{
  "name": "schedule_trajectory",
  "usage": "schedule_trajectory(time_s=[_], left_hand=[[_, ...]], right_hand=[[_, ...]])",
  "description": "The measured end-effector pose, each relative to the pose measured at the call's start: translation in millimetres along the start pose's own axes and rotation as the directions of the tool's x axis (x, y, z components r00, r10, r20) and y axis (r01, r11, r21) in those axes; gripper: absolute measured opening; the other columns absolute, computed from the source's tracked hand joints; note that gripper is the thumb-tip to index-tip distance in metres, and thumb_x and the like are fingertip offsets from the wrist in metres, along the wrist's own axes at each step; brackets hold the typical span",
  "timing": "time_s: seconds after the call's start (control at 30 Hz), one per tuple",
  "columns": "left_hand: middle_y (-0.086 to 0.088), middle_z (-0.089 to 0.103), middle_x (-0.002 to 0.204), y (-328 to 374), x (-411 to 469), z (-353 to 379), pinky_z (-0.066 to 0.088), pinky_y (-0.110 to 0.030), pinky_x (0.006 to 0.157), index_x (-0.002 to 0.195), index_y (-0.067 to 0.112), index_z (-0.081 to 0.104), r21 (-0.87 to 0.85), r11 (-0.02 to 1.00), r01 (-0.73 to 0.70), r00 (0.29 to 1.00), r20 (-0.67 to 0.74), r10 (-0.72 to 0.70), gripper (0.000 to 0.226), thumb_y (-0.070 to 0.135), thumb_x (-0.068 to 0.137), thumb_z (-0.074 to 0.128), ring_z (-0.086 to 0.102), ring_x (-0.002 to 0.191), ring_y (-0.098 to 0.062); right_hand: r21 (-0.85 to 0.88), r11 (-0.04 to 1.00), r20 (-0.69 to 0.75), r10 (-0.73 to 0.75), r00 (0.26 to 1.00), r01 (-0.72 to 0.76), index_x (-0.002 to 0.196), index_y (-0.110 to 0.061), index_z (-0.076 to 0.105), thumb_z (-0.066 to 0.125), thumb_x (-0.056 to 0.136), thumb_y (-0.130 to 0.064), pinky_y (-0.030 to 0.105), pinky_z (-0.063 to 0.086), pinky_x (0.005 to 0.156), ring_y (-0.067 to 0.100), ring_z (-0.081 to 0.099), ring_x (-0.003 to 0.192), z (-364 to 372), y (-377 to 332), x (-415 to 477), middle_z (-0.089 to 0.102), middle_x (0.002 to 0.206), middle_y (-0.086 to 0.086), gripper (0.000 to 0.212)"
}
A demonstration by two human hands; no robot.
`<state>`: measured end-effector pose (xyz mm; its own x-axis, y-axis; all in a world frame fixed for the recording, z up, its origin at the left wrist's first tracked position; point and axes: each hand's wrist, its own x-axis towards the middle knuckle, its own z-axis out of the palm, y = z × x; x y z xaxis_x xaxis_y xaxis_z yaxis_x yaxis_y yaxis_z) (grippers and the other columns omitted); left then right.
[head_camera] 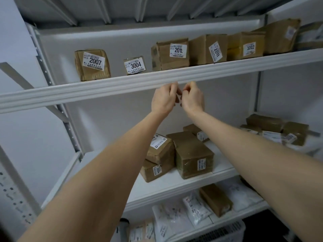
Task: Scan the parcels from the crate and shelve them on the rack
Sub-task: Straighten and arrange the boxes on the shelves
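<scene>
My left hand (163, 100) and my right hand (192, 98) are raised together just under the front lip of the rack's upper shelf (104, 86). The fingers of both are curled and pinch a small brownish thing (178, 99) between them; it is too hidden to tell what it is. On the upper shelf stand brown taped parcels with numbered labels: 2007 (92, 64), 3004 (135, 65), a third parcel (171, 54) and others to the right. The white crate (227, 231) shows at the bottom edge.
The middle shelf (174, 187) carries stacked brown parcels (192, 158), with more at the far right (276, 130). The lower shelf holds white poly bags (197, 208) and a brown box (215, 199). A grey wall and the rack's upright (52, 95) close off the left.
</scene>
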<state>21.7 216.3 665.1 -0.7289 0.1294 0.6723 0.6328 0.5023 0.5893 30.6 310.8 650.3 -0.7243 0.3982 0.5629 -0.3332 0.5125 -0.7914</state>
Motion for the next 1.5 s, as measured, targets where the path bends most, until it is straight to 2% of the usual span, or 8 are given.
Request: schedule_trajectory(time_s=[0.3, 0.43, 0.8, 0.93, 1.03, 1.1, 1.27, 1.5], left_hand=[[-0.013, 0.060, 0.111, -67, -31, 27, 0.050, -0.036, 0.080, 0.122, 0.006, 0.058, 0.141, 0.833, 0.534, 0.814, 0.179, -0.552, 0.028, 0.012, 0.097, 0.048, 0.059, 0.101, -0.029], [-0.007, 0.047, 0.081, -100, -49, 19, 0.040, -0.033, 0.074, 0.077, 0.009, 0.050, 0.160, 0.678, 0.717, 0.663, 0.143, -0.735, 0.018, 0.012, 0.095, 0.051, 0.046, 0.074, -0.020], [-0.017, 0.052, 0.130, -168, -34, -4, 0.042, -0.038, 0.078, 0.130, 0.002, 0.049, 0.181, 0.469, 0.865, 0.442, 0.169, -0.881, 0.035, 0.017, 0.097, 0.050, 0.052, 0.114, -0.036], [-0.017, 0.045, 0.137, -190, -30, -7, 0.045, -0.053, 0.097, 0.134, 0.005, 0.044, 0.169, 0.376, 0.911, 0.347, 0.177, -0.921, 0.039, 0.019, 0.098, 0.051, 0.044, 0.125, -0.042], [-0.017, 0.046, 0.136, -202, -29, -10, 0.057, -0.052, 0.073, 0.130, 0.009, 0.043, 0.176, 0.326, 0.929, 0.282, 0.232, -0.931, 0.036, 0.017, 0.097, 0.054, 0.047, 0.122, -0.046], [-0.018, 0.048, 0.132, -209, -29, -10, 0.058, -0.040, 0.056, 0.131, 0.010, 0.043, 0.185, 0.320, 0.929, 0.265, 0.268, -0.926, 0.036, 0.013, 0.096, 0.054, 0.049, 0.122, -0.042], [-0.011, 0.052, 0.108, -226, -25, -14, 0.051, -0.049, 0.090, 0.112, 0.014, 0.042, -0.012, 0.308, 0.951, 0.305, 0.192, -0.933, 0.030, 0.029, 0.093, 0.059, 0.054, 0.105, -0.030], [-0.006, 0.060, 0.092, -231, -15, -44, 0.050, -0.045, 0.079, 0.113, 0.010, 0.047, -0.197, 0.362, 0.911, 0.399, 0.200, -0.895, 0.052, 0.038, 0.080, 0.076, 0.058, 0.083, -0.026]], right_hand=[[-0.108, 0.944, 0.430, 0.326, 0.842, -0.310, 0.120, -0.016, 0.048, 0.050, 0.099, -0.020, 0.030, 0.055, 0.066, 0.021, 0.062, 0.088, 14, 79, -17, 0.059, 0.110, 0.007, 0.022], [-0.160, 0.922, 0.556, 0.380, 0.740, -0.353, 0.135, -0.010, 0.047, 0.056, 0.097, -0.024, 0.033, 0.054, 0.075, 0.023, 0.058, 0.095, 28, 100, -25, 0.058, 0.117, 0.010, 0.041], [-0.212, 0.886, 0.580, 0.454, 0.676, -0.413, 0.151, -0.010, 0.029, 0.065, 0.091, -0.038, 0.038, 0.035, 0.107, 0.030, 0.033, 0.141, 99, 125, -14, 0.032, 0.155, 0.011, 0.075], [-0.224, 0.877, 0.588, 0.470, 0.658, -0.425, 0.146, -0.009, 0.039, 0.065, 0.091, -0.035, 0.034, 0.038, 0.104, 0.026, 0.045, 0.132, 121, 135, -9, 0.045, 0.148, 0.009, 0.066], [-0.264, 0.861, 0.627, 0.496, 0.601, -0.435, 0.135, -0.008, 0.052, 0.060, 0.095, -0.034, 0.031, 0.047, 0.080, 0.020, 0.055, 0.105, 133, 138, -12, 0.059, 0.131, 0.006, 0.048], [-0.276, 0.842, 0.627, 0.524, 0.577, -0.464, 0.138, -0.008, 0.048, 0.059, 0.095, -0.033, 0.029, 0.043, 0.071, 0.019, 0.052, 0.100, 140, 138, -13, 0.058, 0.130, 0.008, 0.050], [-0.253, 0.783, 0.615, 0.584, 0.530, -0.568, 0.135, -0.017, 0.049, 0.070, 0.087, -0.030, 0.048, 0.047, 0.100, 0.027, 0.050, 0.118, 148, 134, -12, 0.054, 0.124, 0.006, 0.054], [-0.075, 0.720, 0.713, 0.522, 0.468, -0.690, 0.123, -0.021, 0.055, 0.073, 0.085, -0.031, 0.039, 0.052, 0.076, 0.021, 0.061, 0.095, 158, 126, -11, 0.068, 0.105, 0.005, 0.043]])
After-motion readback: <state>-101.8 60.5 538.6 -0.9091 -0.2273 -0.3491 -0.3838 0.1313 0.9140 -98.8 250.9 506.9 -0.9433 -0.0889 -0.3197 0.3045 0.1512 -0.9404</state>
